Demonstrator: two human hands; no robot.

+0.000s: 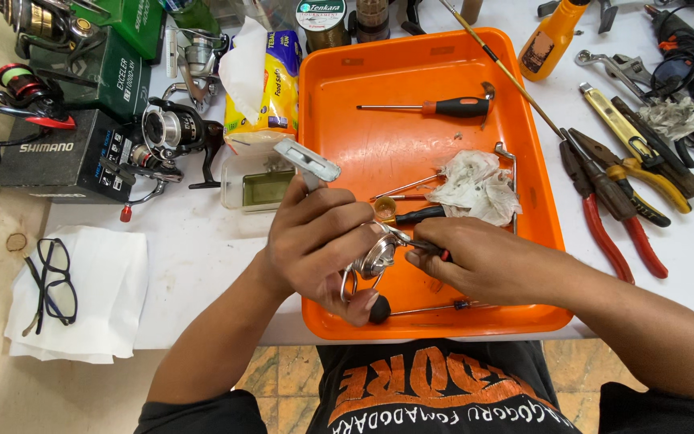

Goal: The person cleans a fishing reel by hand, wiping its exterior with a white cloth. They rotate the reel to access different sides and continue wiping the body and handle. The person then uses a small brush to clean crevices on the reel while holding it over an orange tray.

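- Gripping a silver metal fishing reel (371,259), the left hand (315,241) wraps its fingers firmly around the body; the grey flat-ended reel foot (307,161) sticks up above the knuckles and a round black knob (378,309) pokes out under the thumb.
- The right hand (483,261) is closed on a thin screwdriver (421,214) with a black and red handle, pinched between thumb and fingers, its tip at the shiny rounded side of the reel.
- Both hands meet over the lower left part of a glossy orange plastic tray (540,161), so the reel sits just above the tray's front corner, between the two palms.
- Inside the tray lie a second screwdriver (435,107) with a long steel shaft, a crumpled white rag (475,189) stained grey, and a thin metal rod (431,307) along the front rim.
- Most of the upper tray floor is bare, smooth plastic with raised, rounded walls.
- Right of the tray, red-handled pliers (604,209) and yellow-handled cutters (644,173) lie close together on the white table (194,257), crowding that side.
- Left of the tray sit a black spinning reel (170,137), dark cardboard boxes (58,157), and black-framed glasses (51,281) on a folded white cloth (106,297) near the table's front edge.
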